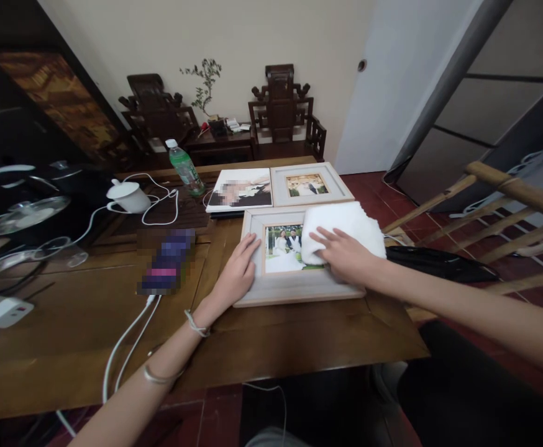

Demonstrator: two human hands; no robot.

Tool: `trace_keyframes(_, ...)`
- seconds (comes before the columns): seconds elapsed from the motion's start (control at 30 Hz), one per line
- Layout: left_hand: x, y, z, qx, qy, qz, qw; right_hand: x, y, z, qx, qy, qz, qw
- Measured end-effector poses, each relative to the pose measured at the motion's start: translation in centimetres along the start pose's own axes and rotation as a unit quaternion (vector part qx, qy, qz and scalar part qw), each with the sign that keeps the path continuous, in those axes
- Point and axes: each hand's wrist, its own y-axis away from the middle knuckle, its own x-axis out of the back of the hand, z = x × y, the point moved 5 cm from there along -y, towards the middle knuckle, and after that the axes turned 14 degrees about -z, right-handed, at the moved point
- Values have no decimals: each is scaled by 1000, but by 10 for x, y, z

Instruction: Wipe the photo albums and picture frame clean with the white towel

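Observation:
A pale wooden picture frame [299, 293] with a photo of two seated people lies flat near the table's right end. My left hand [238, 270] is closed on its left edge, fingers resting over the rim. Over the right part of the same frame, my right hand [343, 254] presses on a folded white cloth [341, 220], its fingers curled a little into the fabric. The cloth covers part of the photo and the frame's upper right corner. Behind lie a second framed photo [341, 186] and a white photo panel [246, 176], side by side.
A green-labelled bottle [186, 169], a lidded white cup [130, 197] and a blurred-out phone [166, 264] with white cables stand or lie leftward on the wooden table [253, 344]. A kettle and a power strip [8, 312] are further left. A wooden chair [499, 211] stands at right.

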Motion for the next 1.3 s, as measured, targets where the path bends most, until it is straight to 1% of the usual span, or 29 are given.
trace_keyframes(0.1,-2,0,0,-17,0,1,1000,2,-30,26,-28,29,24,999)
trace_keyframes(0.17,-3,1,0,-22,0,1,1000,3,-45,37,-41,43,37,998)
trace_keyframes(0.23,-4,1,1,-14,-4,-1,1000,3,-54,42,-58,45,43,996)
trace_keyframes(0.3,-4,1,1,-5,-9,-4,1000,0,-56,39,-66,37,41,996)
trace_keyframes(0.4,-5,1,2,-2,-19,-5,1000,-5,-43,21,-41,28,30,998)
trace_keyframes(0.53,-7,0,1,-2,-36,1,999,-6,-6,-13,-7,6,-3,1000)
trace_keyframes(0.63,-8,0,1,3,-43,5,999,3,25,-37,24,-45,-33,998)
trace_keyframes(0.73,-8,-1,1,11,-50,-2,999,16,48,-59,58,-105,-53,991)
trace_keyframes(0.83,-7,-1,3,13,-56,-10,998,23,54,-75,90,-122,-49,987)
trace_keyframes(0.9,-6,-1,3,12,-57,-9,998,21,48,-77,98,-113,-34,988)
trace_keyframes(1.0,-6,0,1,4,-55,-6,998,11,26,-63,93,-99,-1,991)
trace_keyframes(1.13,-7,0,-1,-10,-51,-7,999,2,-16,-23,64,-74,43,994)
trace_keyframes(1.23,-6,0,-2,-16,-44,-3,999,6,-45,10,23,-36,79,996)
trace_keyframes(1.3,-6,0,-2,-18,-41,-2,999,11,-59,26,-12,-13,87,996)
